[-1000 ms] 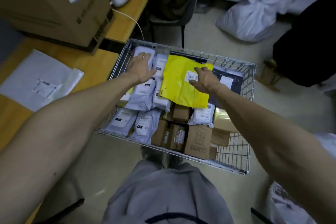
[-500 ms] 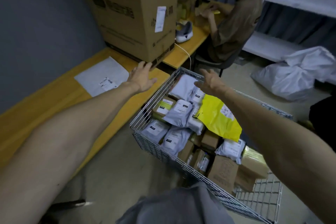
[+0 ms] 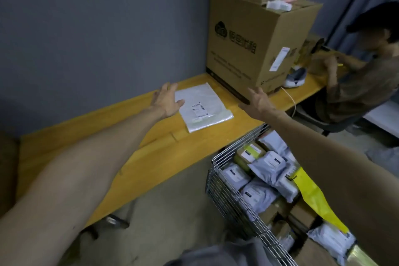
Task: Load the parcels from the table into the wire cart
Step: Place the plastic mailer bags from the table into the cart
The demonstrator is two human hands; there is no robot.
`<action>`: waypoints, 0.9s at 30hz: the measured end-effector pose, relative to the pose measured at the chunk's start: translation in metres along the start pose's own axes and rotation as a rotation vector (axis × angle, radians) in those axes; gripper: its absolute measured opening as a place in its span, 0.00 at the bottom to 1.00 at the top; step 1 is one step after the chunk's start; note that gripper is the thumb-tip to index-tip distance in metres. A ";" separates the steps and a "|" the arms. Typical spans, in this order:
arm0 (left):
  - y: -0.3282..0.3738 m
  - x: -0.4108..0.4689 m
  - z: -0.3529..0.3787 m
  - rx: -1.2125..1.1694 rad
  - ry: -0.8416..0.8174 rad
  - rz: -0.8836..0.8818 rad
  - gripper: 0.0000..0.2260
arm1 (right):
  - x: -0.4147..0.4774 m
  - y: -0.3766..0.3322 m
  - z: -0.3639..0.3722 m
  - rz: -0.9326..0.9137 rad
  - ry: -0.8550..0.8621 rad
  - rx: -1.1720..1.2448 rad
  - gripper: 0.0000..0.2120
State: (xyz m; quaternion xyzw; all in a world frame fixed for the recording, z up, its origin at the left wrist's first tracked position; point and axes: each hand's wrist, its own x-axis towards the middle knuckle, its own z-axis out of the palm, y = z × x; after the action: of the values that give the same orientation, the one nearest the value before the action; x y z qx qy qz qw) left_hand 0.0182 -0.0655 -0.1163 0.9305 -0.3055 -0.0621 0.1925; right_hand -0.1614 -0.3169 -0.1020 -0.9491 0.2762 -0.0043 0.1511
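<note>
Overhead, both bare hands, left [image 3: 166, 101] and right [image 3: 258, 101], reach empty with fingers spread toward a flat white plastic mailer [image 3: 203, 107] on the yellow wooden table [image 3: 151, 153]; slick film could slip short of the silver wire cart [image 3: 228, 196].

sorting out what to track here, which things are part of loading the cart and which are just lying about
Job: flat white plastic mailer on the yellow wooden table; silver wire cart holding grey bagged parcels and a yellow plastic mailer; open left hand and right hand.
Lying about: large brown cardboard box (may be a parcel, unclear); seated person beyond it.
</note>
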 end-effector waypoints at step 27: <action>-0.055 0.101 0.074 0.005 -0.156 -0.389 0.29 | 0.228 0.004 0.097 -0.167 -0.278 -0.031 0.34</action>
State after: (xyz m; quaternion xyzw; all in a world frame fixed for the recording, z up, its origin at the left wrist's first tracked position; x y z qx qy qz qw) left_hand 0.1125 -0.1085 -0.2060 0.9648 -0.1341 -0.1691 0.1504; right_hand 0.0385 -0.4128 -0.2131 -0.9625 0.1726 0.1189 0.1723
